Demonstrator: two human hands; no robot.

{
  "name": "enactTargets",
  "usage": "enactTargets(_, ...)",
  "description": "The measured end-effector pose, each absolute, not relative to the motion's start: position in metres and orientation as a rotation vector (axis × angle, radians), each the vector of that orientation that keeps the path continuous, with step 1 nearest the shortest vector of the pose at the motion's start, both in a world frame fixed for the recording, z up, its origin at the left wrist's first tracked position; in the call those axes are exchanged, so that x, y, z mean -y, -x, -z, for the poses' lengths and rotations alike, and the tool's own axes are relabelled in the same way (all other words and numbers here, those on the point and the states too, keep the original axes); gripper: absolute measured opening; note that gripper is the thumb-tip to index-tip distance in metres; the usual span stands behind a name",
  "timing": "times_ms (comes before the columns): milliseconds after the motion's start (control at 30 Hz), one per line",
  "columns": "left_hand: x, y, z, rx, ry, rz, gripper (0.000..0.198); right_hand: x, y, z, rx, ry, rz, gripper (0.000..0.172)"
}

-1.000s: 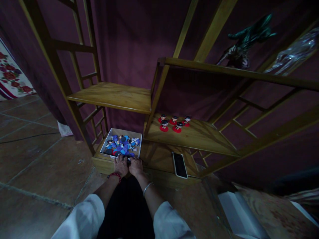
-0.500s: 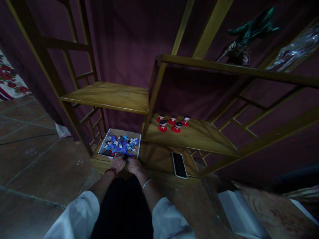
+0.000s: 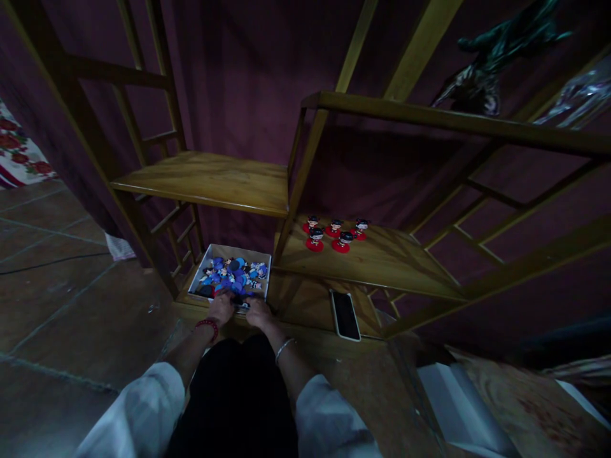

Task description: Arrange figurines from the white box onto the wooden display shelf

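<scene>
At the near edge of a white open box (image 3: pixel 193 291), my left hand (image 3: pixel 222 306) and my right hand (image 3: pixel 258 312) are close together with fingers curled. Between them is a small black-and-white figurine (image 3: pixel 242 303), gripped from both sides; its details are dim and partly covered by my fingers. Loose in the box lies a heap of small figurines and discs (image 3: pixel 233 272) in blue, purple and white, with a bit of red. Several black-haired figurines (image 3: pixel 342 241) on round red bases stand upright on the shelf to the right.
The box sits on the lowest board of a wooden display rack (image 3: pixel 200 181). A phone (image 3: pixel 345 315) lies on that board to the right. Higher up are a green statue (image 3: pixel 506 54) and a clear, shiny object (image 3: pixel 582 95). A pale box-like object (image 3: pixel 458 407) is at lower right.
My hands have moved slightly apart, and the black-and-white figurine between them shows more. The view has shifted a little. Box, phone and red-based figurines stay in place.
</scene>
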State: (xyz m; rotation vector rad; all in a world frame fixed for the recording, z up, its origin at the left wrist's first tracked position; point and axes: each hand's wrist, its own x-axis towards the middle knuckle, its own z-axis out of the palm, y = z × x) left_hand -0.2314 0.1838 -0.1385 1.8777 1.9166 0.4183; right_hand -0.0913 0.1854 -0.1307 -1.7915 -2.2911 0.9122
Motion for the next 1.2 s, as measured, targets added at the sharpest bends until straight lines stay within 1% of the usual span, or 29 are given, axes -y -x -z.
enactTargets(167, -0.187, 0.235, 0.141, -1.925, -1.919, -0.439, 0.035, -0.194, 0.090, 0.138, 2.209, 1.789, -0.939, 0.044)
enactTargets(267, -0.190, 0.236, 0.142, -1.917, -1.894, -0.410, 0.039, -0.198, 0.090, 0.139, 2.182, 1.792, -0.956, 0.041)
enactTargets(433, -0.193, 0.238, 0.137, -1.902, -1.836, -0.365, 0.046, -0.204, 0.090, 0.139, 2.170, 1.809, -0.980, 0.041)
enactTargets(533, -0.194, 0.241, 0.137, -1.924, -1.821, -0.366, 0.047, -0.206, 0.092, 0.141, 2.167, 1.809, -0.973, 0.039)
enactTargets(733, -0.199, 0.251, 0.145, -1.990, -1.811, -0.433, 0.045, -0.211, 0.096, 0.145, 2.121, 1.886, -0.933, 0.038)
enactTargets(1033, -0.204, 0.261, 0.147, -2.004, -1.785, -0.478, 0.036, -0.219, 0.095, 0.154, 2.126, 1.853, -0.924, 0.036)
enactTargets(1200, -0.208, 0.261, 0.149, -2.030, -1.753, -0.468, 0.035, -0.225, 0.097, 0.158, 2.106, 1.836, -0.966, 0.039)
